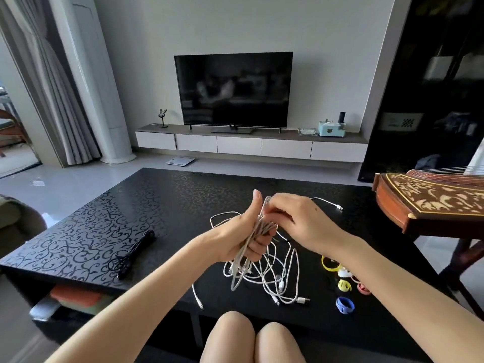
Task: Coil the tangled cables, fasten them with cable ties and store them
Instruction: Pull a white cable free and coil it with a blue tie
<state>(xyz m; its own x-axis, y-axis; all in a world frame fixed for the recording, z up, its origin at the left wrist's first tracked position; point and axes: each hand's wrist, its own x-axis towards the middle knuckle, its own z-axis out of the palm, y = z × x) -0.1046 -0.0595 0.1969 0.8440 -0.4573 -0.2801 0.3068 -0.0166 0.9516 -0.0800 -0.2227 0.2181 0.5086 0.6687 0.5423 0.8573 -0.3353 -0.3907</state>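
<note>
Roughly a third done, judging by the head view, the only one. The black cable lies bundled at the left of the table, apart from everything else. It looks coiled, but whether a tie is on it can't be told.

The left hand is closed around a half-made white coil, thumb up, held above the table centre. The right hand pinches a strand at the top of that coil, apparently laying another loop.

Beneath the hands, the loose white tangle sprawls over the near-centre of the table, with several connectors free. One end trails off to the far right.

The cable ties sit unused at the near right: a yellow tie, a blue tie and a pink tie, partly hidden by the right forearm.

Left to do: finish this coil, separate and coil the remaining white cables, tie them all, then store them. No storing is visible yet.
</note>
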